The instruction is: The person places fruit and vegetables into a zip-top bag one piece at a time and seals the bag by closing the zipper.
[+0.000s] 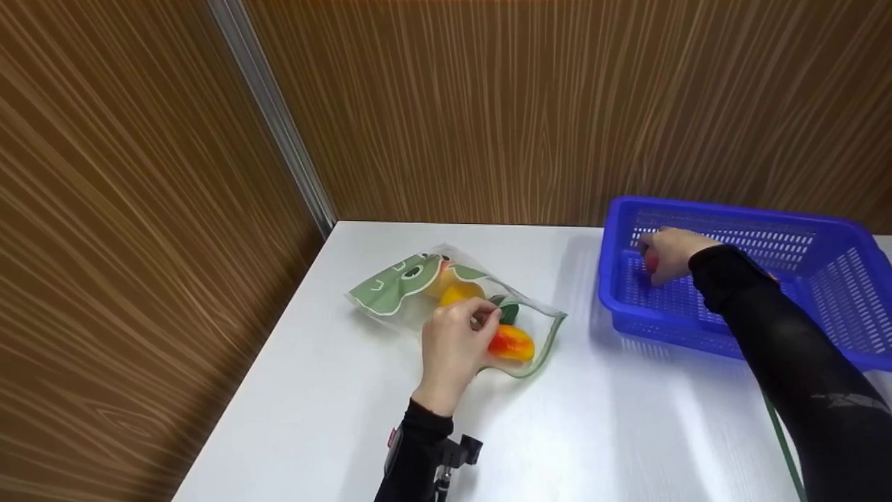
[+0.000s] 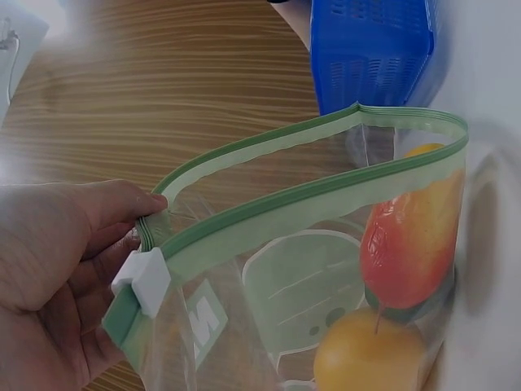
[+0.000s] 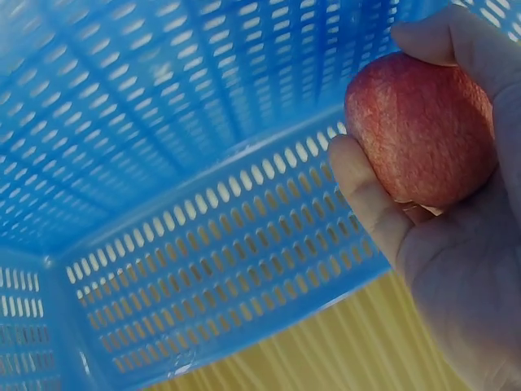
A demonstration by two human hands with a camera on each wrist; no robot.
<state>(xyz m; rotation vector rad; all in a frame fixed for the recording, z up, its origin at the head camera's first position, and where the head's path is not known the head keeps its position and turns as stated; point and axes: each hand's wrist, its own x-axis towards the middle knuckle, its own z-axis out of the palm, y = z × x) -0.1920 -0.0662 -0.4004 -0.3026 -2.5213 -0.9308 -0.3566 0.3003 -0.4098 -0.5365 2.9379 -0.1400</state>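
My left hand (image 1: 454,345) pinches the green-rimmed mouth of a clear zip bag (image 2: 277,195) beside its white slider (image 2: 145,281). The mouth gapes, and a red-and-yellow mango (image 2: 411,244) lies inside near it. An orange-yellow round fruit (image 2: 370,354) sits deeper in the bag. In the head view a dark green item (image 1: 511,314) shows by the mango; its kind is unclear. My right hand (image 1: 674,254) reaches into the blue basket (image 1: 697,335) at its left end. There it grips a red apple (image 3: 419,130) between thumb and fingers.
The basket stands at the right of the white table (image 1: 313,411), near the brown wood-grain back wall (image 1: 488,118). Another wood-grain panel (image 1: 125,244) bounds the left side. A thin green strip (image 1: 784,439) runs by my right sleeve.
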